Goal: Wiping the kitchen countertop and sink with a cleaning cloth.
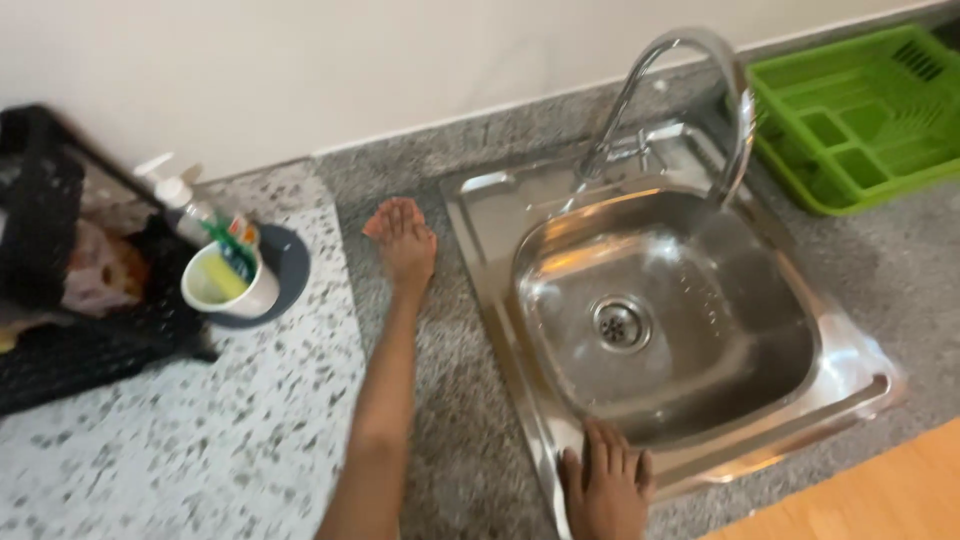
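Head view | left hand (403,243) lay flat, fingers spread, on the grey table left of the sink (850,375) | right hand (606,490) rested open on its near rim | basin empty, tap (735,95) off.

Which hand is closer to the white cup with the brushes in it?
Left. The left hand lies flat on the counter just right of the white cup; the right hand rests on the sink's front rim, farther away.

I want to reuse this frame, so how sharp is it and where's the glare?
Head view: soft all over from motion blur; bright glare on the sink rim and basin and on the faucet; left hand and right hand are blurred; the edges bow slightly.
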